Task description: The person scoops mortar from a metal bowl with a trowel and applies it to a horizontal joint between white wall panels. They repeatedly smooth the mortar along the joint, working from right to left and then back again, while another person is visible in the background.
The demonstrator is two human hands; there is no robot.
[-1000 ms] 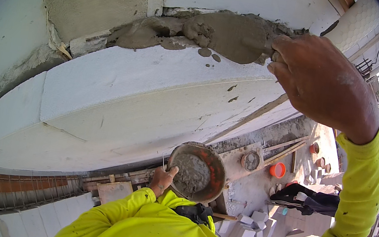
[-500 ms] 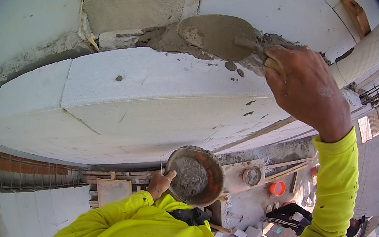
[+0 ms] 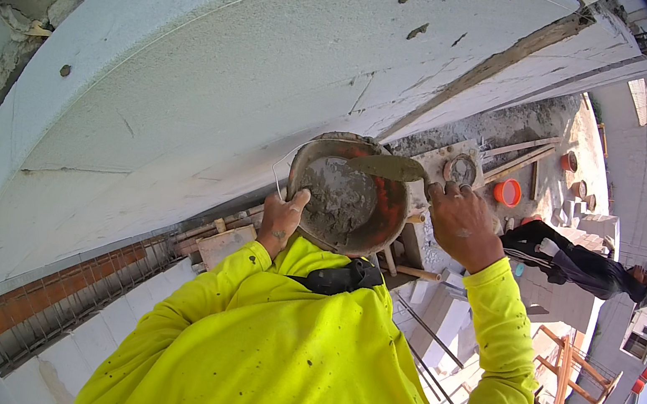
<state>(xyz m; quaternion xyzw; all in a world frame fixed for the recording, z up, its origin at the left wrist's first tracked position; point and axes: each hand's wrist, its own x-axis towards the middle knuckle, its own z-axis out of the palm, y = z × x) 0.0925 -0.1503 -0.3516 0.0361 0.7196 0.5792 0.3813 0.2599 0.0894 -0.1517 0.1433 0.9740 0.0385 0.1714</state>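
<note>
My left hand [image 3: 283, 217] grips the rim of a bucket [image 3: 392, 213], thumb over the edge, and holds it tilted in front of my chest. Wet grey mortar [image 3: 335, 195] lies inside it. In my right hand [image 3: 462, 221] is the handle of a trowel [image 3: 390, 168], fingers closed around it. Its mortar-coated blade reaches over the bucket's far right rim, above the mortar. Beyond the bucket rises the white block wall [image 3: 214, 92], with a few mortar splashes on its face.
Far below on the right are an orange bucket [image 3: 507, 192], a round tub of mortar [image 3: 460, 170] and long timber strips [image 3: 520, 161]. A person in dark clothes [image 3: 577, 259] is down there too. A wooden frame [image 3: 562, 392] stands at lower right; steel rebar [image 3: 61, 308] runs along lower left.
My right hand has brought the trowel down from the mortar joint atop the wall to the bucket. My left hand still holds the bucket. The view has tilted and turned.
</note>
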